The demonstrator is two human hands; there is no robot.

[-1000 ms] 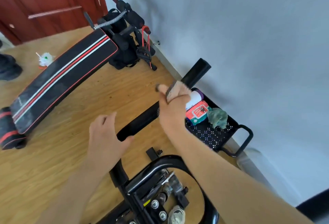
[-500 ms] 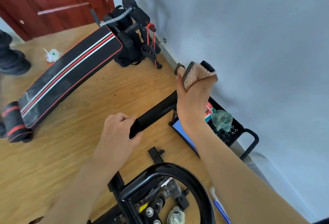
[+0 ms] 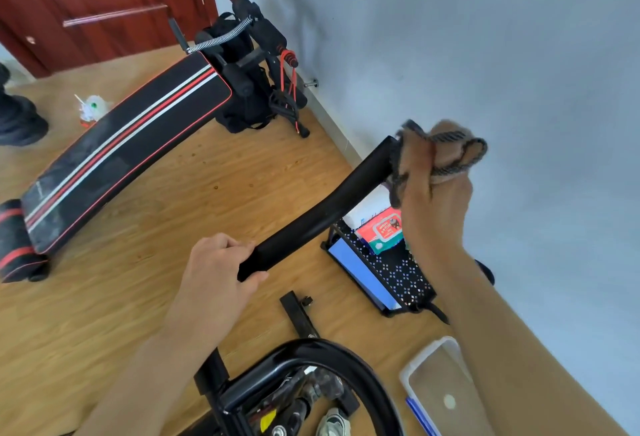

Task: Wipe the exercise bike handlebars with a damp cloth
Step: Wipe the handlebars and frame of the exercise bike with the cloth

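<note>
Wall [image 3: 485, 37] and wooden floor [image 3: 104, 314] take up most of the view, with a padded bench [image 3: 128, 155] lying off to the left, well apart from the work. At the bottom edge is the black bike frame [image 3: 311, 352], and its handlebar [image 3: 332, 207] slants up and away towards the wall. A black mesh basket [image 3: 408, 279] sits on the floor beneath the bar's far end.

The left hand [image 3: 218, 272] curls round the near end of the bar and steadies it. The right hand [image 3: 433, 207] is clenched on the cloth [image 3: 446, 151], which is bunched at the bar's far tip. I cannot tell whether the cloth wraps the tip or only touches it. The hands are well apart, one at each end.

This looks like the far end of a wiping stroke. The cloth would do better opened and wrapped right round the bar, twisted over the end, then drawn back in overlapping passes. A firm left grip should stop the bar swinging. The patch under that hand will need wiping too.
</note>
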